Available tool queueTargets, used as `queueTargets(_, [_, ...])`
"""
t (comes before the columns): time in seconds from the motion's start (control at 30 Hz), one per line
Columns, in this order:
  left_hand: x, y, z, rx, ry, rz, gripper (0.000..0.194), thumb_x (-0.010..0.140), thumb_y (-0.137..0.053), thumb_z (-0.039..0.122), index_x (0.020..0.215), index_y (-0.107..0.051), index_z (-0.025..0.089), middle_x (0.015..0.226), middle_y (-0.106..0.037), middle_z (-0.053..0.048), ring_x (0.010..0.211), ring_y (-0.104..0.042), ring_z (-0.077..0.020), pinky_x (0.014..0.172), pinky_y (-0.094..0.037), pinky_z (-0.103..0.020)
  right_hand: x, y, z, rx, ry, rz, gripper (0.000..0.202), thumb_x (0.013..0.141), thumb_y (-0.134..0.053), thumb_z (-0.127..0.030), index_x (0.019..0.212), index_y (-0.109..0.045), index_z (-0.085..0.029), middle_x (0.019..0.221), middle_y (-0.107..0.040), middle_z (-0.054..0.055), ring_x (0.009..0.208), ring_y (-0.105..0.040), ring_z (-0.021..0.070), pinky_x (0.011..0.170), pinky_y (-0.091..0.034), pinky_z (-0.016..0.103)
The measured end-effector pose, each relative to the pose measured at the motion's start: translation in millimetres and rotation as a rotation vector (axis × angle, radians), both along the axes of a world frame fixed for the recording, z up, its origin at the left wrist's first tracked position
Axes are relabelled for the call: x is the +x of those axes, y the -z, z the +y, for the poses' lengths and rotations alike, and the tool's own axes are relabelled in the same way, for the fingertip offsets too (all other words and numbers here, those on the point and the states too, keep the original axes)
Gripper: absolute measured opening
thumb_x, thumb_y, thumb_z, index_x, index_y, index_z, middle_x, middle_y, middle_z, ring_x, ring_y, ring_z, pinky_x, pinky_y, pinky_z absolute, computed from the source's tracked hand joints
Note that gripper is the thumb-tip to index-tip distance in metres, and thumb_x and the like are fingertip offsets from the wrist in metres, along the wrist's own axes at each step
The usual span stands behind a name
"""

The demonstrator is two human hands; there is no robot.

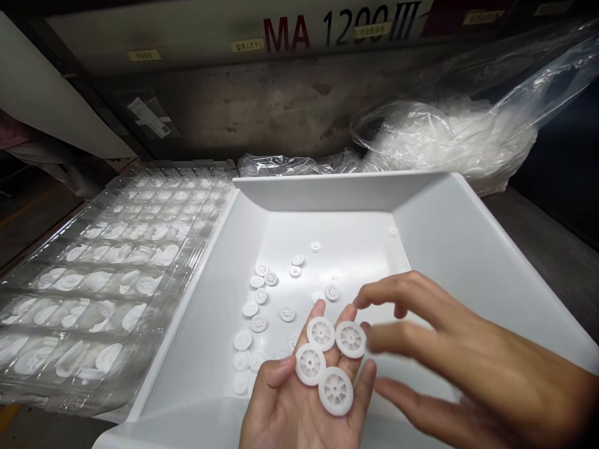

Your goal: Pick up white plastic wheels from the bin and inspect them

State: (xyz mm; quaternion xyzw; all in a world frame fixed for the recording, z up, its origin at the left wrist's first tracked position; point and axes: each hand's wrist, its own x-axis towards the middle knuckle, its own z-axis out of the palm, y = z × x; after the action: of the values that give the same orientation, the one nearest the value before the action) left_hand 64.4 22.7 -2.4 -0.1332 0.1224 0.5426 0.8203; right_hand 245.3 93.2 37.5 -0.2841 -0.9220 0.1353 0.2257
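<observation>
Palm up over the white bin (496,249), my left hand (299,411) holds several white spoked wheels (336,391) on its palm and fingers. The wheels lie flat, side by side. Just to the right, my right hand (435,349) has its fingers apart, slightly blurred, with the fingertips beside the upper right wheel (350,339). Nothing shows between those fingers. More small white wheels (258,323) lie scattered on the bin floor, mostly to the left of my hands.
Left of the bin sits a clear plastic tray (201,240) with white parts in its compartments. A clear bag of white pieces (440,140) stands behind right. A machine panel (224,100) spans the back. A person's arm (51,153) shows far left.
</observation>
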Motion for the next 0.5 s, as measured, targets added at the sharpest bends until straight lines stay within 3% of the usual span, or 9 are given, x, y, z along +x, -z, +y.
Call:
queueTargets(0.07, [1.6, -3.0, 0.5, -0.057, 0.008, 0.013, 0.068, 0.090, -0.031, 0.032, 0.154, -0.015, 0.019, 0.140, -0.056, -0.012, 0.131, -0.051, -0.0224, 0.111, -0.037, -0.036, -9.4, -1.9, -3.8, 0.100, -0.053, -0.023, 0.010, 0.094, -0.054, -0.026, 0.098, -0.064, -0.026, 0.122, -0.061, 0.004, 0.106, -0.059, 0.0215, 0.075, -0.054, 0.030])
queueTargets(0.13, [2.6, -6.2, 1.3, -0.106, 0.023, 0.027, 0.067, 0.089, -0.030, 0.033, 0.153, -0.019, 0.020, 0.139, -0.057, -0.013, 0.132, -0.049, -0.0203, 0.114, -0.032, -0.035, -18.4, -0.2, -7.7, 0.202, -0.101, -0.012, 0.023, 0.096, -0.045, -0.017, 0.093, -0.066, -0.025, 0.116, -0.067, 0.001, 0.100, -0.060, 0.0210, 0.074, -0.051, 0.035])
queueTargets(0.23, [3.1, -9.1, 2.4, -0.092, 0.024, 0.043, 0.075, 0.086, -0.034, 0.031, 0.154, -0.007, 0.015, 0.137, -0.058, -0.015, 0.130, -0.051, -0.0218, 0.116, -0.028, -0.036, -26.2, 8.0, -12.9, 0.283, -0.182, -0.019, 0.036, 0.095, -0.036, -0.004, 0.100, -0.069, -0.018, 0.111, -0.071, 0.000, 0.094, -0.062, 0.0179, 0.077, -0.048, 0.037])
queueTargets(0.37, [3.2, -9.7, 3.0, -0.015, 0.002, 0.036, 0.078, 0.088, -0.028, 0.026, 0.151, 0.017, 0.013, 0.134, -0.061, -0.013, 0.127, -0.055, -0.0254, 0.116, -0.027, -0.041, -25.6, 19.1, -17.7, 0.224, -0.169, 0.077, 0.033, 0.102, -0.031, -0.011, 0.112, -0.063, -0.012, 0.116, -0.071, 0.002, 0.100, -0.061, 0.0143, 0.083, -0.045, 0.036])
queueTargets(0.5, [4.6, -9.0, 3.3, -0.028, -0.038, 0.041, 0.071, 0.092, -0.021, 0.031, 0.152, 0.013, 0.014, 0.131, -0.064, -0.013, 0.126, -0.056, -0.0250, 0.117, -0.022, -0.042, -20.1, 22.4, -18.7, 0.191, -0.158, 0.075, 0.029, 0.101, -0.036, -0.011, 0.110, -0.063, -0.015, 0.119, -0.069, 0.001, 0.101, -0.060, 0.0151, 0.089, -0.043, 0.035])
